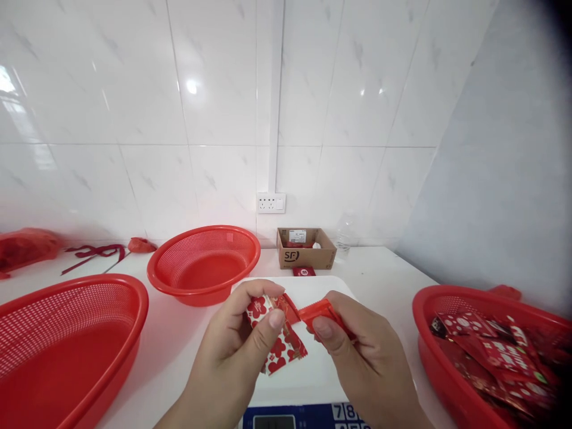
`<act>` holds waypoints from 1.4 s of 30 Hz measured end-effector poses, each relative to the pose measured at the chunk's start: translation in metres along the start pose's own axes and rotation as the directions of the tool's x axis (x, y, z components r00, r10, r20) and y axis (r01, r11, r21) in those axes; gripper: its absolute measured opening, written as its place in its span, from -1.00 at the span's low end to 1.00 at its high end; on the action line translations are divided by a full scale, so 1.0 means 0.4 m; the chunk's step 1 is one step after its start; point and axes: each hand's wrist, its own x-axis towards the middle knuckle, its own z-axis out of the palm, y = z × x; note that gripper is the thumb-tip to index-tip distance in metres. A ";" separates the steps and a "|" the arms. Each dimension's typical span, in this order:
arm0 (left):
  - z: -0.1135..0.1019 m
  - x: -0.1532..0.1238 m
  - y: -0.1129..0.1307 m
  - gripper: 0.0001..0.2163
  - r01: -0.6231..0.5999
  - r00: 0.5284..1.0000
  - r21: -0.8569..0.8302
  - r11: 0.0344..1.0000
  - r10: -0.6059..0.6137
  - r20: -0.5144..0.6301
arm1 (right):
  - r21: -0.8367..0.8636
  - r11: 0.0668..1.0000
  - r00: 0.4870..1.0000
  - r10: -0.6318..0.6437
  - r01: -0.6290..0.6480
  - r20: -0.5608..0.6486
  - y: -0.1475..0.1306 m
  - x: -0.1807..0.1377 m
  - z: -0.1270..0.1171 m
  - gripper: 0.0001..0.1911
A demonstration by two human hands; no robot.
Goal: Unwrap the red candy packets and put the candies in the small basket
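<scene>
My left hand (243,342) pinches several small packets, among them a white packet with red flowers (281,353) and a red one behind it. A plain red packet (322,311) is gripped between the thumb and fingers of my right hand (364,348). The ends of the held packets meet or overlap between my hands; whether they are joined I cannot tell. Both hands are above the white tray (308,384) of a digital scale (308,416), whose blue panel shows at the bottom edge, partly covered by my right wrist.
A red basket (440,351) full of red packets stands at right. Two more red baskets, one at near left (134,333) and one behind it (203,292), show bare bottoms. A cardboard box (308,257), a dark red packet (304,271) and a clear bottle (344,235) stand near the wall.
</scene>
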 end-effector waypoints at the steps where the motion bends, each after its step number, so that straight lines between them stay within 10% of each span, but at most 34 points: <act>1: 0.001 -0.001 0.001 -0.71 -0.007 1.000 0.012 1.000 0.007 0.005 | 0.000 1.000 1.000 0.011 -0.011 -0.001 -0.001 0.000 0.000 -0.58; 9: -0.011 0.009 -0.004 -0.82 -0.141 0.968 0.183 0.973 0.097 0.233 | 0.060 0.996 0.989 0.063 -0.071 0.131 -0.012 0.012 0.013 -0.55; 27: -0.015 0.005 -0.007 -0.77 -0.117 0.991 0.131 0.985 0.106 0.086 | 0.044 0.992 0.977 0.105 -0.115 0.186 -0.024 0.011 0.002 -0.64; 42: -0.027 0.010 -0.019 -0.55 -0.084 0.979 0.002 0.996 0.082 0.186 | 0.046 0.969 0.961 0.235 -0.244 0.146 -0.020 0.008 -0.010 -0.56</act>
